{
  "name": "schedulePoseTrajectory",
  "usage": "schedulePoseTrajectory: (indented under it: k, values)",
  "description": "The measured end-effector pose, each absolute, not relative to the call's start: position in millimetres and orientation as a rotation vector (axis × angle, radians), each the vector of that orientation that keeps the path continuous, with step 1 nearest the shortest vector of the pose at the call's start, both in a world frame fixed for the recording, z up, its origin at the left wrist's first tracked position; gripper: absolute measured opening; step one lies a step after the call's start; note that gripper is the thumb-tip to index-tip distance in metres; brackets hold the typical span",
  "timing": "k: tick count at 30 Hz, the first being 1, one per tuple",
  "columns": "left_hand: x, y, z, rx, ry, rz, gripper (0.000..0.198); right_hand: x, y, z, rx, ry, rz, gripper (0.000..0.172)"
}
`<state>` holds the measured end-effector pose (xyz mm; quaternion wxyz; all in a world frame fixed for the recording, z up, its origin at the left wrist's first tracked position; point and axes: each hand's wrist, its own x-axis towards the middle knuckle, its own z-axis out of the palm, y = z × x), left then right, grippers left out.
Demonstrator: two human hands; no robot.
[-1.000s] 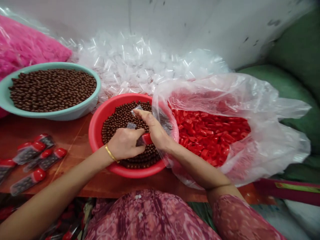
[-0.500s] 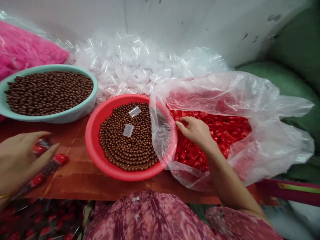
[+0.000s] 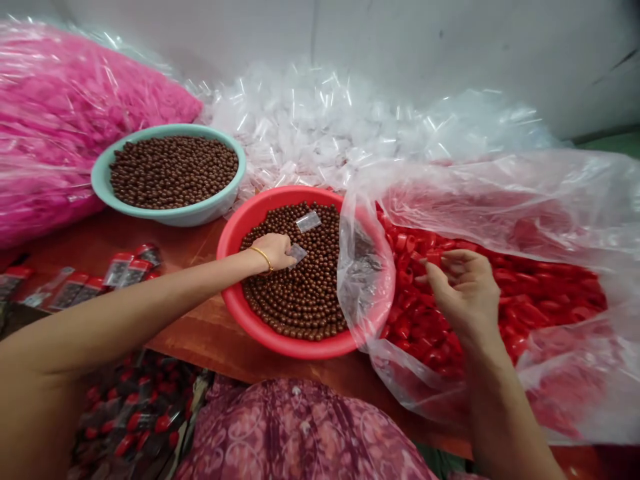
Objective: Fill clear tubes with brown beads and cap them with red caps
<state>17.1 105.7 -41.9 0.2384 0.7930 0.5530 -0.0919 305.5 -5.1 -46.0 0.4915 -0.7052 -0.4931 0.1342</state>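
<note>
Returning from the left, my left hand (image 3: 275, 252) is pinching a clear container (image 3: 299, 254) inside the red basin (image 3: 305, 348). My right hand (image 3: 469, 290), nearly closed, is holding a red cap (image 3: 434, 257), so both are now carrying parts.

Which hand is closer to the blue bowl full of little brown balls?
Left. The left hand is in the red tub, right of the blue bowl; the right hand is farther right, over the red pieces.

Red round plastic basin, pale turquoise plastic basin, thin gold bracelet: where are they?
Red round plastic basin (image 3: 300, 348): head view, on its near rim.
Pale turquoise plastic basin (image 3: 167, 214): head view, on its near rim.
Thin gold bracelet (image 3: 263, 254): head view, middle of its band.
</note>
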Motion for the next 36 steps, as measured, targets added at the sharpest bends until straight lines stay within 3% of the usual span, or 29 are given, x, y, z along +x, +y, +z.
schedulePoseTrajectory:
  k: [3,7,14,17,21,25,29,36]
  values:
    - [20.0,104.9,-41.1,1.821,1.398,-0.279,0.017,300.6,-12.6,-43.0,-1.670,-1.103,0.479,0.048]
    - [28.8,104.9,-42.4,1.659,1.368,-0.304,0.012,297.7,-19.7,-41.6,-1.731,-1.045,0.624,0.038]
    - [62.9,112.8,-71.2,1.664,1.419,-0.006,0.007,290.2,-25.3,-36.0,-1.724,-0.949,0.252,0.030]
    - [68.8,112.4,-73.9,1.582,1.361,0.146,0.013,287.0,-27.1,-29.4,-1.599,-0.888,0.255,0.023]
    - [61.3,110.1,-61.5,1.492,1.200,0.345,0.019,280.7,-27.2,-19.8,-1.306,-0.833,0.467,0.011]
    - [41.4,103.3,-49.2,1.292,0.862,0.618,0.028,271.9,-24.9,-14.9,-1.275,-0.936,0.646,0.014]
    - [25.4,89.7,-43.8,1.191,0.700,0.675,0.040,255.6,-15.4,-13.6,-1.426,-1.129,0.797,0.024]
    - [25.5,79.0,-38.7,1.349,0.621,0.697,0.025,216.7,18.2,-6.0,-1.386,-1.360,1.252,0.032]
